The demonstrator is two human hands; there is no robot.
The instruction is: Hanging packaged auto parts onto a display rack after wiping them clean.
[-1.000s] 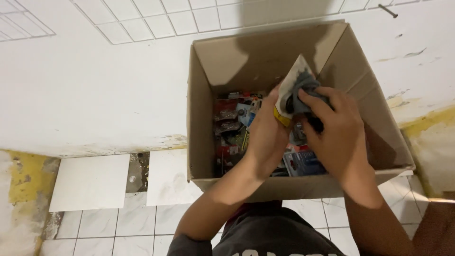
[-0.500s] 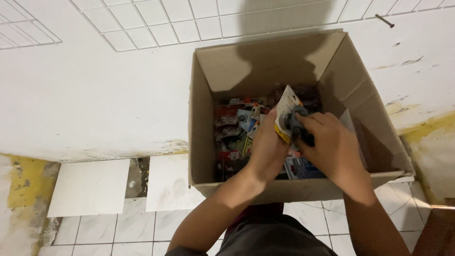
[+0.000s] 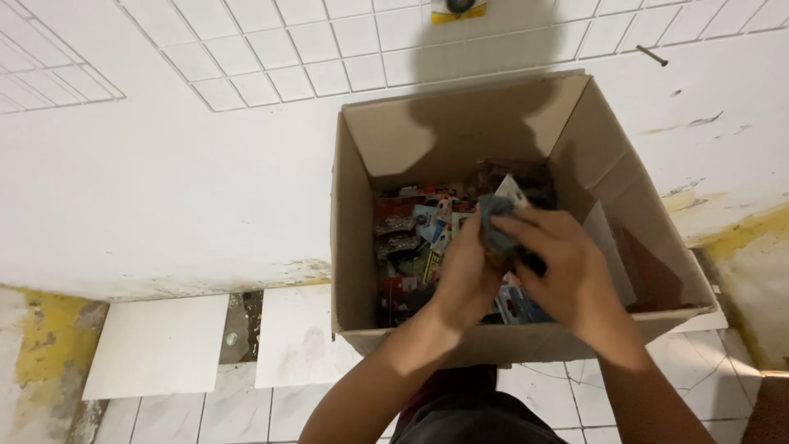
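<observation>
Both hands are down inside an open cardboard box (image 3: 526, 337) that stands on the tiled floor (image 3: 156, 345) against a white wall (image 3: 164, 189), and they meet over a single small packet (image 3: 499, 215): a grey-blue item on a pale backing card with a yellow edge, held above the jumble of similar carded packs (image 3: 411, 247) that covers the bottom of the box. The left hand (image 3: 464, 275) curls in from the left, its fingers closed on the packet's lower side; the right hand (image 3: 567, 267) comes over from the right, fingers (image 3: 526, 224) clenched on the top of the same packet, so that most of it is hidden and only the card's upper corner and a patch of grey show. Whether something dark under the right palm is part of the packet or a second item, I cannot tell. The step in hand looks like handling 1 packet with 2 hands just over the pile, inside the box and toward its right half, not resting on the other packs as far as can be seen. A next move would call for a firm hold by at least 1 hand, since the card is thin and could bend or slip, and for room past the box's right wall (image 3: 633, 222), which stands close to the right wrist.
</observation>
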